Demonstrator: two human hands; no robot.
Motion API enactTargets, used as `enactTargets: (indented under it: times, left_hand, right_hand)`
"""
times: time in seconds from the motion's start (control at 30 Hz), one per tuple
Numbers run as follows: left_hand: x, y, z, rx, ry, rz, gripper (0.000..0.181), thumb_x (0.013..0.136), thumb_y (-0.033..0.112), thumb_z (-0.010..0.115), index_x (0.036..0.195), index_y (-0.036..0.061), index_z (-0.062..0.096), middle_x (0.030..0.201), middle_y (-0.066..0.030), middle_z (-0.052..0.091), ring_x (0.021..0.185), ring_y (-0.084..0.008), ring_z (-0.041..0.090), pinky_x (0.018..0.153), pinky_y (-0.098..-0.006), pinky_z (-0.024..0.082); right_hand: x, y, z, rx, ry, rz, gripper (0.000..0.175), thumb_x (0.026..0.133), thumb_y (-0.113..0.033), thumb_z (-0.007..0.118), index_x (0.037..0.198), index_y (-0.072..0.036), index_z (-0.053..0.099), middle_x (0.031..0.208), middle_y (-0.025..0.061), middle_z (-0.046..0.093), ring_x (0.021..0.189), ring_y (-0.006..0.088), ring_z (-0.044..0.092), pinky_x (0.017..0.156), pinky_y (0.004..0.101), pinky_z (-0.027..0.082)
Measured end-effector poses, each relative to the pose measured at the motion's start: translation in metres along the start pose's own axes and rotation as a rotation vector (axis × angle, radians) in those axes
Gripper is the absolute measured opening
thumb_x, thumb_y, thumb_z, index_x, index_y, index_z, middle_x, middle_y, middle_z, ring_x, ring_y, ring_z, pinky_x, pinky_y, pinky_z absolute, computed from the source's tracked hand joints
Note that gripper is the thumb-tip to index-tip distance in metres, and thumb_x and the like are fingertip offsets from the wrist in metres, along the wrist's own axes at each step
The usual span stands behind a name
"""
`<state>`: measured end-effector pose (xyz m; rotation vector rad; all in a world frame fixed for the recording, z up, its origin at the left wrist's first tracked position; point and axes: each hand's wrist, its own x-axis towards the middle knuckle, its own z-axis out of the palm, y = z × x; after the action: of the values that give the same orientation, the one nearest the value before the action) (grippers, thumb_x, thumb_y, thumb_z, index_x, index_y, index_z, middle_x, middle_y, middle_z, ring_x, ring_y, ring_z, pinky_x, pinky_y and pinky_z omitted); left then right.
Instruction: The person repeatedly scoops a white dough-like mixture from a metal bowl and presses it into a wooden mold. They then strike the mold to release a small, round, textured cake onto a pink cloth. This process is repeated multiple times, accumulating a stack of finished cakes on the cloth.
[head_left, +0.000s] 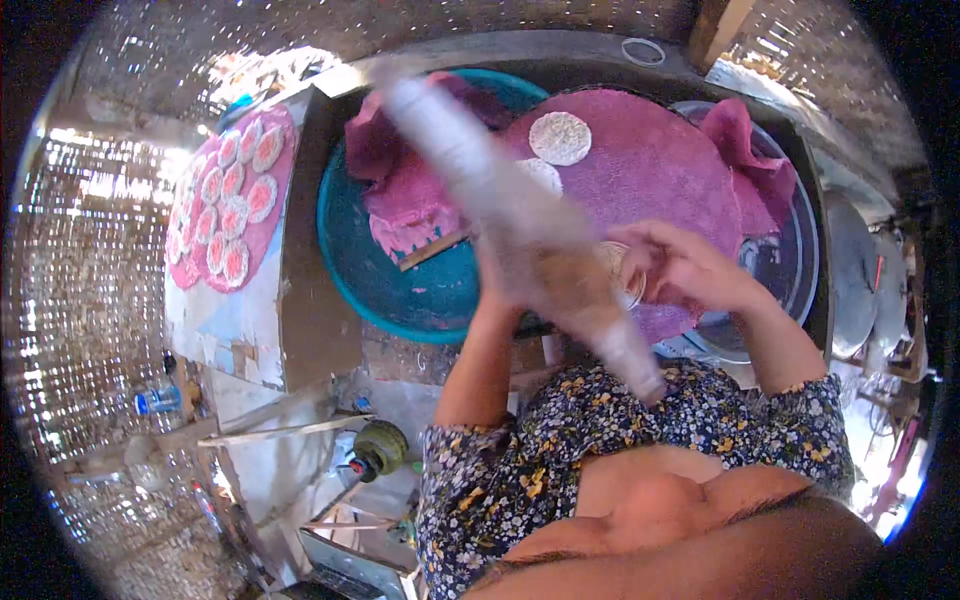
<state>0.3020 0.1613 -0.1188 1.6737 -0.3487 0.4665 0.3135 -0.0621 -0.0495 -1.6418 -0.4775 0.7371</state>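
Observation:
My left hand (499, 281), partly hidden and blurred, is closed around the middle of a long, whitish, tapered object (450, 142). Motion blur hides what that object is; it slants across the view. My right hand (675, 266) holds a thin-rimmed round item (628, 274) by its edge, low over a pink cloth (637, 165) spread on a rounded surface. Two pale, rough-textured discs lie on the cloth: one (560, 139) shows whole, the other (543, 175) is partly covered by the long object.
A teal basin (375, 319) on the left holds bunched pink cloth and a wooden strip (433, 250). A metal basin (806, 262) stands right. Several white-rimmed, pink-centred discs lie on another pink cloth (279, 124) over a board. A white ring (643, 52) rests on the far ledge.

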Motion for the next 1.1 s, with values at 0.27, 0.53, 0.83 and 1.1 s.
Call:
enactTargets:
  times: [0.27,0.53,0.83,1.1]
  left_hand:
    - [-0.039,0.015,-0.115,-0.218,0.150,0.123,0.019,0.081,0.024,0.054,0.093,0.0094,0.048,0.076,-0.0045,0.048,0.079,-0.0221,0.049,0.099,-0.0495,0.026]
    - [-0.048,0.019,-0.133,-0.077,0.280,0.119,0.021,0.080,0.026,0.057,0.083,0.0093,0.044,0.068,-0.0037,0.042,0.076,-0.0224,0.047,0.100,-0.0574,0.020]
    - [-0.052,0.009,-0.140,-0.107,0.240,0.085,0.025,0.082,0.029,0.055,0.081,0.0066,0.045,0.060,-0.0043,0.041,0.075,-0.0219,0.047,0.101,-0.0554,0.016]
    - [-0.060,0.010,-0.146,-0.098,0.300,-0.050,0.028,0.067,-0.004,0.061,0.080,0.0054,0.039,0.072,-0.0057,0.046,0.066,-0.0158,0.052,0.102,-0.0453,0.027]
  right_hand:
    - [0.013,0.047,-0.018,-0.805,0.328,0.082,0.020,0.071,-0.026,0.060,0.068,-0.006,0.063,0.076,0.0113,0.060,0.075,0.0300,0.057,0.066,0.0398,0.045]
    - [0.019,0.054,-0.010,-0.929,0.282,0.015,0.016,0.068,-0.022,0.058,0.066,-0.006,0.062,0.073,0.0106,0.057,0.074,0.0296,0.056,0.066,0.0411,0.045]
    - [0.024,0.032,-0.016,-1.003,0.381,-0.121,0.015,0.065,-0.019,0.057,0.062,-0.005,0.059,0.070,0.0110,0.055,0.072,0.0295,0.055,0.063,0.0395,0.045]
    - [0.065,0.041,-0.045,-1.113,0.547,0.007,0.016,0.066,-0.022,0.058,0.064,-0.006,0.060,0.074,0.0108,0.057,0.075,0.0294,0.057,0.066,0.0404,0.046]
